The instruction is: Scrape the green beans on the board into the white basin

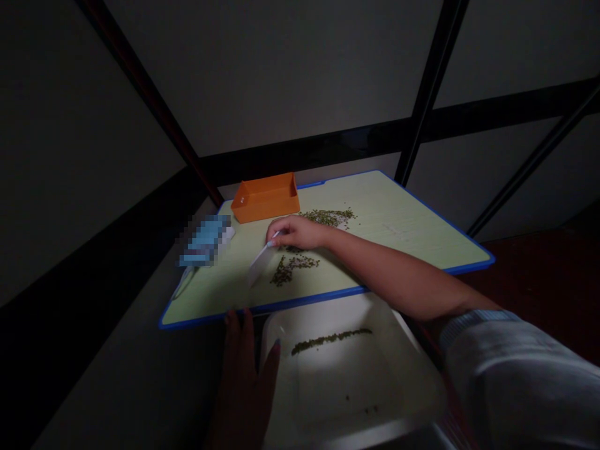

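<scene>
Small green grains (pixel 330 217) on blue-edged pale board (pixel 412 231); my right hand (pixel 297 232) grips flat white scraper (pixel 259 265). Left hand (pixel 244 369) open by white tub (pixel 347 387). Orange tray's (pixel 272 209) pale mark unreadable.

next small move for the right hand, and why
Probably move the white card in the right hand to the far side of the nearer green bits: it is off to their left, and the white bin, with similar bits in it, sits by the near edge of the board.
</scene>
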Demonstrator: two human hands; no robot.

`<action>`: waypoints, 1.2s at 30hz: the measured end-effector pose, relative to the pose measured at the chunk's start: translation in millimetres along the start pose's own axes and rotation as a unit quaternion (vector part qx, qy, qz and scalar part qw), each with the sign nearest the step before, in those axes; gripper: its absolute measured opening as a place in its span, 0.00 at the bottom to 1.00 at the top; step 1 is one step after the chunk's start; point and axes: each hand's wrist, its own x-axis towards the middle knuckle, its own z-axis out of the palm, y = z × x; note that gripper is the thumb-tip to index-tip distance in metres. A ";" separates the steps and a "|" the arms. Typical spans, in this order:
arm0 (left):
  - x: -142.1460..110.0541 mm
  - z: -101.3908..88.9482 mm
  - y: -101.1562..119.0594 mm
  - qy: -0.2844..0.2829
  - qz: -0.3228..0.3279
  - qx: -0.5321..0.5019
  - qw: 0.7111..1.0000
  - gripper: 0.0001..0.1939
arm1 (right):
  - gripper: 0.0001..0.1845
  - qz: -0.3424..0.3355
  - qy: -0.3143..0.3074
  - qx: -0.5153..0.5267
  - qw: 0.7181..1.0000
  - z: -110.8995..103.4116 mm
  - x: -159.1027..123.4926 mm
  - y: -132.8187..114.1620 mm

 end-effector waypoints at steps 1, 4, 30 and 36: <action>-0.2 0.7 0.1 0.001 0.002 0.000 1.000 0.33 | 0.07 -0.002 0.008 -0.004 1.000 0.2 0.5 -0.7; 0.9 1.0 -2.7 0.003 0.011 0.003 1.000 0.33 | 0.06 -0.002 0.043 -0.023 0.999 1.6 2.6 -0.9; 8.7 -3.1 -16.8 -0.019 0.034 0.048 0.998 0.36 | 0.18 0.095 0.166 -0.311 0.931 7.9 -12.9 -49.0; 7.8 -2.3 -14.6 -0.016 0.033 0.047 0.998 0.35 | 0.21 0.112 0.196 -0.337 0.914 13.1 -14.2 -47.2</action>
